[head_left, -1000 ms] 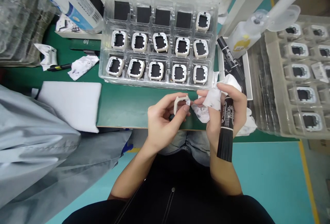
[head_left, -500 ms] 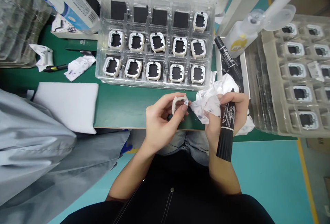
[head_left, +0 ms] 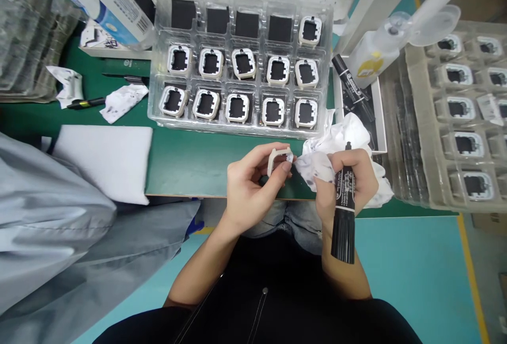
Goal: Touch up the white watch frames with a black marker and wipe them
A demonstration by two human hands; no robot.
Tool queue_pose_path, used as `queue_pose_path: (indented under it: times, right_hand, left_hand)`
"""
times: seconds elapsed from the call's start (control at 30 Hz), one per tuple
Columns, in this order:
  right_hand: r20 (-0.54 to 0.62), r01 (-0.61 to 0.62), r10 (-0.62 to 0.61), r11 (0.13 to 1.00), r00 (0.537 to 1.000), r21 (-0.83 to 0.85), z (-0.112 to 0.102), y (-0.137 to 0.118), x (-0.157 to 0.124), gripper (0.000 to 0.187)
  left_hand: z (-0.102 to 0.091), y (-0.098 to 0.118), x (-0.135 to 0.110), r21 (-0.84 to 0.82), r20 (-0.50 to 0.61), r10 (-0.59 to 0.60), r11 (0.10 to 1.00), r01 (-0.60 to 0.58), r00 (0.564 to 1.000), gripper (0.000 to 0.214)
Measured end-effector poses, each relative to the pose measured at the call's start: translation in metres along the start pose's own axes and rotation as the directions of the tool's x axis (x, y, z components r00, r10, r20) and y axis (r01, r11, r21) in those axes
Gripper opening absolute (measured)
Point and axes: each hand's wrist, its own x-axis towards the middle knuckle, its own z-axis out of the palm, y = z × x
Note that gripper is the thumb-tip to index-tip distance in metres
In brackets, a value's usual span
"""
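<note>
My left hand (head_left: pixel 253 191) is closed on a pale watch-case frame (head_left: pixel 273 160), tilted on its edge between thumb and fingers. In my right hand (head_left: pixel 362 180) lies a black marker pen (head_left: pixel 344 217), its bare tip pointing away from me and its ribbed end towards me. The same hand pinches a stained white cloth (head_left: pixel 317 167), and a twisted corner of that cloth reaches the frame's right side. Beyond my hands, a clear plastic tray (head_left: pixel 237 128) holds several similar frames in its pockets. Four top-left pockets show only black pads.
Another tray of frames (head_left: pixel 431 148) tops a stack at right. A white box with markers (head_left: pixel 380 127) stands beside a capped bottle (head_left: pixel 368 61). At left are a white foam pad (head_left: pixel 103 164), stained wipes (head_left: pixel 122 102), a pen (head_left: pixel 87 103) and a person's grey-blue sleeve (head_left: pixel 47 217).
The marker in my right hand has swung more upright in view, and its tip now shows. The left hand and frame have shifted slightly right; the cloth corner stays at the frame.
</note>
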Motion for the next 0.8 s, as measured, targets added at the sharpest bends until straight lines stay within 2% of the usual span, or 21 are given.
queue_pose_path:
  times: [0.2, 0.43, 0.7, 0.8]
  right_hand:
    - [0.107, 0.06, -0.059, 0.998, 0.992, -0.014, -0.0015, 0.0009, 0.0024, 0.037]
    - [0.23, 0.006, -0.009, 1.0, 0.973, 0.012, -0.0038, 0.0004, 0.0038, 0.033]
    - [0.259, -0.015, 0.02, 1.0, 0.966, -0.021, -0.0044, -0.0001, 0.0048, 0.035]
    - [0.282, -0.016, 0.023, 0.999, 0.959, -0.029, -0.0053, 0.0003, 0.0029, 0.031]
  left_hand:
    - [-0.0023, -0.0027, -0.001, 0.038, 0.016, 0.027, 0.999, -0.027, 1.0, 0.024]
    - [-0.0045, -0.0021, -0.0002, 0.157, 0.017, 0.069, 0.985, -0.071, 0.997, 0.021]
    - [-0.0055, -0.0028, -0.0026, 0.34, 0.02, 0.212, 0.918, -0.206, 0.977, 0.023]
    - [-0.0046, -0.0036, -0.0047, 0.391, 0.025, 0.228, 0.894, -0.22, 0.973, 0.027]
